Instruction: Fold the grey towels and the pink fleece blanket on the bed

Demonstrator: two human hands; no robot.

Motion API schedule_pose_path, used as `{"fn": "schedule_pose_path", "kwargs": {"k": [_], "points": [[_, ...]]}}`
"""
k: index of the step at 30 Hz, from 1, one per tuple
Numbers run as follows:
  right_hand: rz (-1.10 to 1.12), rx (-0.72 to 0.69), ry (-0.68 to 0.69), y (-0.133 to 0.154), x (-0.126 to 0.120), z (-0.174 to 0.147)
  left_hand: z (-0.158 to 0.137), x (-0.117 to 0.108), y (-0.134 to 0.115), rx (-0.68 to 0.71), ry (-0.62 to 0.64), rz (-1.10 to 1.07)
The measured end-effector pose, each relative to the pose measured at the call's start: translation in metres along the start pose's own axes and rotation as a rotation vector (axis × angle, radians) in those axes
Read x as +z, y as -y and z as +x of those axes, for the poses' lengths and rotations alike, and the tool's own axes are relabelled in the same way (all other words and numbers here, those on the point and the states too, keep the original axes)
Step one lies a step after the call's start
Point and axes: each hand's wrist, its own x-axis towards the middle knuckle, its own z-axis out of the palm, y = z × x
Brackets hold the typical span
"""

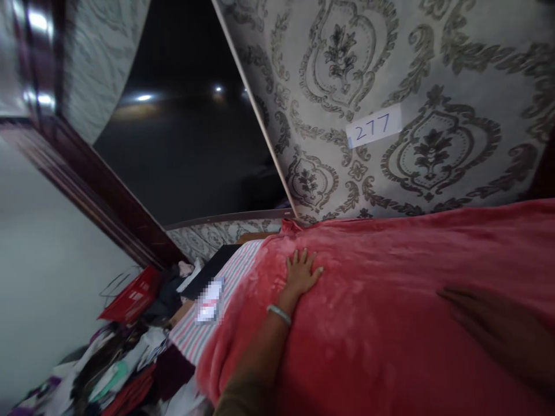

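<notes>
Your left hand (301,273) splays flat, your right hand (489,320) blurs, fingers together, and beneath both lies the red blanket (359,335), plush, probably floppy, best gripped at the edge beyond your left.

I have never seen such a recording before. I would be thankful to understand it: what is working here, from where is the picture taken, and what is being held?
There is no machine here, only a person's two bare hands. The one picture comes from a camera on that person's head, looking forward and down. A red blanket fills the lower right. The left hand lies on it, fingers spread. The right hand is flat, over or on the blanket; I cannot tell if it touches. Neither appears to grip anything. Beside the blanket is a striped cloth, with a pixelated item on it.
</notes>
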Motion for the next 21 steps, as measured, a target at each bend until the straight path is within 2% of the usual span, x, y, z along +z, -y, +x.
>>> {"fn": "schedule_pose_path", "kwargs": {"k": [4,7,10,14,18,21], "points": [[0.006,-0.016,0.053,0.007,-0.009,0.007,-0.004,-0.01,-0.005,-0.004,-0.037,0.019],[0.014,-0.044,0.05,0.012,-0.014,0.011,-0.025,-0.02,0.007,-0.069,-0.076,0.02],[0.028,-0.063,0.056,0.017,-0.019,0.012,-0.066,-0.025,0.03,-0.197,-0.115,0.022],[-0.005,-0.056,0.082,0.016,-0.018,0.011,-0.137,-0.031,0.061,-0.325,-0.153,0.001],[-0.004,-0.035,0.078,-0.003,0.001,0.011,-0.204,-0.036,0.089,-0.425,-0.217,-0.036],[0.014,-0.042,0.036,-0.022,0.019,0.015,-0.245,-0.036,0.113,-0.575,-0.297,-0.085]]}}
